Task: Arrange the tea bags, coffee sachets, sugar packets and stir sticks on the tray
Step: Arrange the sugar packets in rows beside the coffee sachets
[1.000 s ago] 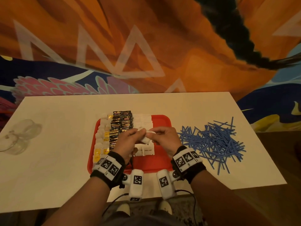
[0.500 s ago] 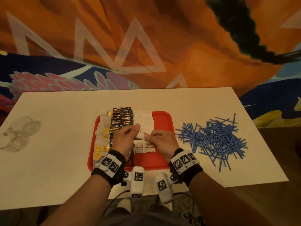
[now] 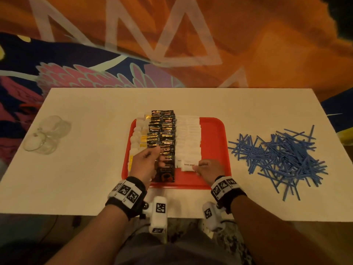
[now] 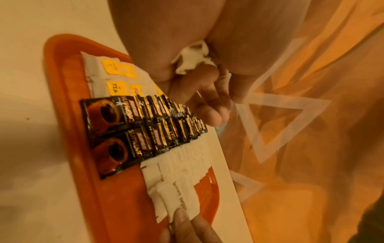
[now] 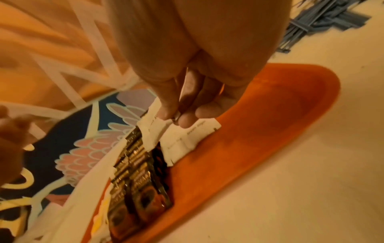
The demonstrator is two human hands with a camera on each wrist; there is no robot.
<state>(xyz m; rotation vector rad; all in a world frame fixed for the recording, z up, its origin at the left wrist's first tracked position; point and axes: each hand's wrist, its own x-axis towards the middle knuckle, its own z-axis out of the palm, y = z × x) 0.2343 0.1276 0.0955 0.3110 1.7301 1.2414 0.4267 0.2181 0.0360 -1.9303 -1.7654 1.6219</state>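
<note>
A red tray (image 3: 215,131) holds a column of tea bags (image 3: 140,134), two columns of black coffee sachets (image 3: 162,131) and a row of white sugar packets (image 3: 188,138). My right hand (image 3: 200,167) pinches the nearest sugar packet (image 3: 188,166) at the row's near end, thumb and fingertips (image 5: 187,121) on its edge. Over the coffee sachets (image 4: 116,125) hovers my left hand (image 3: 152,159), fingers curled round a small bunch of white packets (image 4: 193,60) in the palm. Blue stir sticks (image 3: 278,155) lie in a loose heap on the table right of the tray.
Clear plastic cups (image 3: 45,136) lie on their side at the table's far left. The tray's right third (image 5: 270,115) shows bare red. The white table's front edge (image 3: 76,213) runs just behind my wrists.
My hands were together above the tray with packets between them. They have parted: the right went down to the near end of the sugar row, the left moved left over the coffee sachets.
</note>
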